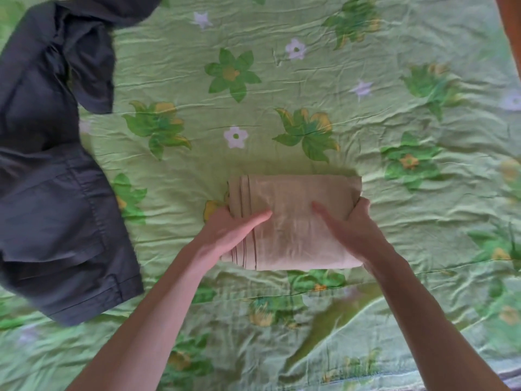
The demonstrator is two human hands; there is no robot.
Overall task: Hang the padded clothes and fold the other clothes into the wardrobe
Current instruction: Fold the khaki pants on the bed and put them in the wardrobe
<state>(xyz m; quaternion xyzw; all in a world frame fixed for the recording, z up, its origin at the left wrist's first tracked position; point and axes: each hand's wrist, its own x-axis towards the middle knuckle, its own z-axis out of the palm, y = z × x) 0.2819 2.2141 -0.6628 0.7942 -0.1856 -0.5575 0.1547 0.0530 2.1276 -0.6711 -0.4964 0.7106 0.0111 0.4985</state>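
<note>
Two garments, two hands, one bedcover.
One folded beige garment point(293, 221) and one unfolded dark grey garment point(53, 170) are counted on a single green floral bedcover point(394, 114); one left hand point(231, 230) and one right hand point(349, 227) are seen.

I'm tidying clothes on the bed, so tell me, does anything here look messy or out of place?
Yes: the dark grey garment lies crumpled and unfolded along the left side of the green floral bedsheet. The beige garment is neatly folded, with the left hand and right hand holding its sides. Nothing looks damaged.
</note>
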